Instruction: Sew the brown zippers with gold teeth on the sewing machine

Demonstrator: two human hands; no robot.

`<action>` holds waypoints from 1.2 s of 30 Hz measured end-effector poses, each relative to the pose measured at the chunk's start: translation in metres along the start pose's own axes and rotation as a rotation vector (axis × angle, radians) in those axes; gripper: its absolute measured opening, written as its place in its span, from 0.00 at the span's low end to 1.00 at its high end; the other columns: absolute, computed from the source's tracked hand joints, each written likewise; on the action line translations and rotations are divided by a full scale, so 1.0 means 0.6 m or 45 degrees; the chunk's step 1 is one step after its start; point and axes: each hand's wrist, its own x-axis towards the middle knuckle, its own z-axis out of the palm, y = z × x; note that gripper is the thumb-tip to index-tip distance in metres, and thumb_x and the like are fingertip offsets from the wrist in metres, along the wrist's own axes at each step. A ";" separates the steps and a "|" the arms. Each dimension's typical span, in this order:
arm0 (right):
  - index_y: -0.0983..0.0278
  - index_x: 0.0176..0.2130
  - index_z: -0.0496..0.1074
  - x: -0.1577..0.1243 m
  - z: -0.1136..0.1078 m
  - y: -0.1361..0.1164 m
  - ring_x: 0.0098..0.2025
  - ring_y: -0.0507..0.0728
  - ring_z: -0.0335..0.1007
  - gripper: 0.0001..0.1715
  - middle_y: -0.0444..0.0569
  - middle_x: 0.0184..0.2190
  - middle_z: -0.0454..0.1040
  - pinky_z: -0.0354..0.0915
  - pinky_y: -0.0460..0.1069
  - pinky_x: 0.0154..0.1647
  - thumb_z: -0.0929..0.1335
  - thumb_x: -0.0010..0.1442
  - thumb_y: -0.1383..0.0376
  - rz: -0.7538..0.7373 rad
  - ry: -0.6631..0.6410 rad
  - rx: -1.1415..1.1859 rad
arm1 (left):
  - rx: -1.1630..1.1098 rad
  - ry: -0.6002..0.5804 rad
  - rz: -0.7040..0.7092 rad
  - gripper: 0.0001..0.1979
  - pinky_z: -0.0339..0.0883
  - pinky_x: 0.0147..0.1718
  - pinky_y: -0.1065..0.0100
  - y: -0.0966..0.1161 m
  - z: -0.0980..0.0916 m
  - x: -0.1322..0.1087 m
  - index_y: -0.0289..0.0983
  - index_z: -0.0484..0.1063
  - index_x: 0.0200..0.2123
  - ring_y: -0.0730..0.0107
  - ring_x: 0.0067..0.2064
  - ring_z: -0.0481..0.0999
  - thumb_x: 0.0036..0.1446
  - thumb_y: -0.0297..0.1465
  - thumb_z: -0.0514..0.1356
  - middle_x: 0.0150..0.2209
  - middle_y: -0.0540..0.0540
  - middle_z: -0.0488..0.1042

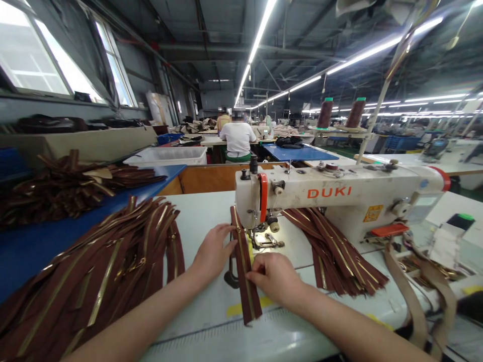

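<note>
A brown zipper (247, 294) with brass-coloured teeth lies lengthwise on the sewing table, just left of the presser foot (267, 241). My left hand (215, 249) pinches its upper part near the slider, fingertips on the left edge. My right hand (275, 276) grips the right edge lower down, with thumb and forefinger together. The white sewing machine (294, 186) stands directly behind, its needle area lit. To the left lies a large heap of brown zippers (109, 266), close to my left forearm. A smaller bundle of zippers (339, 251) rests under the machine arm at the right.
More zippers (68, 186) are piled on a blue table (22, 256) at the left. A white bin (169, 156) stands behind. Beige strips (400, 296) hang at the right edge. Thread cones (325, 114) stand on a rack. A person in a white shirt (237, 138) sits ahead.
</note>
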 end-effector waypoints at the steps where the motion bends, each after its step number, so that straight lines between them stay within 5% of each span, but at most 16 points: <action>1: 0.62 0.25 0.73 0.000 0.000 0.000 0.26 0.51 0.65 0.07 0.42 0.23 0.74 0.52 0.44 0.26 0.69 0.53 0.64 -0.005 -0.005 -0.008 | 0.038 -0.036 0.042 0.15 0.52 0.58 0.51 0.002 0.003 -0.020 0.37 0.73 0.41 0.53 0.54 0.65 0.49 0.33 0.57 0.49 0.42 0.72; 6: 0.62 0.28 0.73 0.002 -0.004 0.006 0.28 0.51 0.67 0.07 0.43 0.25 0.75 0.54 0.44 0.28 0.67 0.56 0.65 -0.083 -0.028 -0.015 | 0.443 -0.329 0.391 0.19 0.55 0.58 0.56 0.008 0.020 -0.076 0.35 0.70 0.50 0.60 0.58 0.64 0.61 0.31 0.47 0.55 0.40 0.68; 11: 0.63 0.34 0.74 0.000 -0.014 0.013 0.36 0.54 0.70 0.07 0.47 0.33 0.76 0.59 0.45 0.36 0.65 0.58 0.68 -0.200 0.004 -0.128 | 0.563 -0.374 0.387 0.20 0.56 0.58 0.57 0.009 0.021 -0.060 0.34 0.66 0.54 0.59 0.58 0.65 0.62 0.33 0.47 0.56 0.39 0.67; 20: 0.64 0.36 0.72 0.006 -0.015 0.016 0.41 0.55 0.67 0.09 0.49 0.36 0.71 0.59 0.47 0.40 0.62 0.62 0.68 -0.304 0.016 -0.373 | 0.513 -0.296 0.383 0.19 0.58 0.56 0.57 0.008 0.026 -0.065 0.37 0.62 0.56 0.59 0.56 0.66 0.62 0.32 0.47 0.54 0.40 0.68; 29: 0.63 0.38 0.72 0.001 -0.001 0.031 0.38 0.55 0.65 0.12 0.48 0.33 0.70 0.60 0.47 0.38 0.60 0.64 0.67 -0.428 0.093 -0.366 | 0.704 -0.214 0.671 0.15 0.67 0.52 0.58 0.004 0.024 -0.066 0.37 0.69 0.48 0.62 0.51 0.70 0.63 0.27 0.46 0.49 0.42 0.71; 36: 0.64 0.37 0.71 -0.001 -0.006 0.025 0.38 0.57 0.65 0.12 0.49 0.33 0.71 0.61 0.49 0.37 0.60 0.64 0.67 -0.525 0.096 -0.524 | 0.733 -0.185 0.704 0.15 0.69 0.51 0.58 0.000 0.026 -0.067 0.36 0.70 0.47 0.62 0.50 0.72 0.63 0.27 0.47 0.48 0.41 0.72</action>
